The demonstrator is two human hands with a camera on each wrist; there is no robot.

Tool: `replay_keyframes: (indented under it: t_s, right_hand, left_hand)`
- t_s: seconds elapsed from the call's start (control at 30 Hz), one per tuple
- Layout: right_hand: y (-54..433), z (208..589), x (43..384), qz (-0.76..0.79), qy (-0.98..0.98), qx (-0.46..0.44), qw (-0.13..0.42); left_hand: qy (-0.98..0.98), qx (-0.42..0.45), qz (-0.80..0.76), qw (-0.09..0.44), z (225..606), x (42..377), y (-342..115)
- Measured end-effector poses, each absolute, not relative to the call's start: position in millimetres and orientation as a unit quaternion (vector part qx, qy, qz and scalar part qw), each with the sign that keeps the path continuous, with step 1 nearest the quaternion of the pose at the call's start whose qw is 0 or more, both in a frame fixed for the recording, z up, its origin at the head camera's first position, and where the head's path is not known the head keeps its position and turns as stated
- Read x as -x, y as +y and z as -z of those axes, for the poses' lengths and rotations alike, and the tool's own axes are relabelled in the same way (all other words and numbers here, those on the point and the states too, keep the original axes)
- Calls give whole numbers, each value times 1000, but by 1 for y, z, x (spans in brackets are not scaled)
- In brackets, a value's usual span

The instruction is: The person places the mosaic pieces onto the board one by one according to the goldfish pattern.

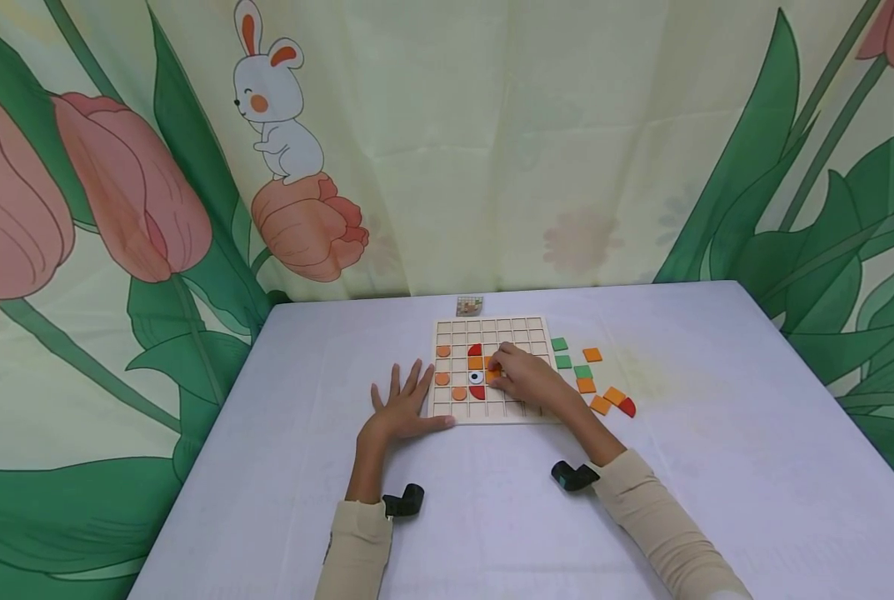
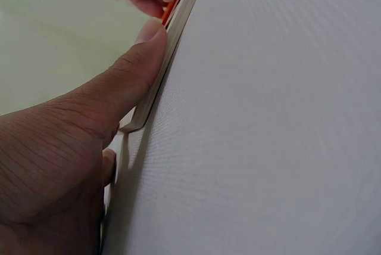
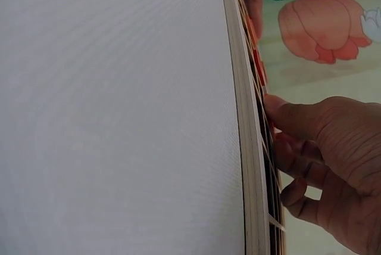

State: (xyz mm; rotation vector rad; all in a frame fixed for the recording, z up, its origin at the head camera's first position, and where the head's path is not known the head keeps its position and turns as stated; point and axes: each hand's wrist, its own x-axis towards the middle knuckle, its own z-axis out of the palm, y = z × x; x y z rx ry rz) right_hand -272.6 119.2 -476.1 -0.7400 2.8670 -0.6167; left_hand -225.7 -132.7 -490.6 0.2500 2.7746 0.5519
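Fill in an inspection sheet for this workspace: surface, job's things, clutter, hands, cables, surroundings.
Surface: white tablecloth.
Job's things: wooden grid board bearing orange round tiles, red quarter-circle tiles, orange square tiles and an eye tile; to its right lie three loose green squares, four orange squares, one red quarter-circle.
Clutter: small picture card or packet behind the board.
Left hand: fingers spread at the board's left edge, thumb on its near edge.
Right hand: curled fingers touch an orange square on the board; pinch unclear.
Cables: nothing seen.
Surroundings: backdrop printed with tulips and a rabbit.
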Motion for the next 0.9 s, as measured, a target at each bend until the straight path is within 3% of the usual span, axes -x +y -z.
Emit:
replay_keyframes:
  t_s: [0.53, 0.9]
  right_hand:
    - [120, 474, 273, 204, 946, 248, 51]
    - [152, 465, 280, 244, 945, 214, 31]
  left_hand:
    - [964, -88, -195, 155, 491, 227, -134]
    - [962, -90, -209, 150, 491, 226, -134]
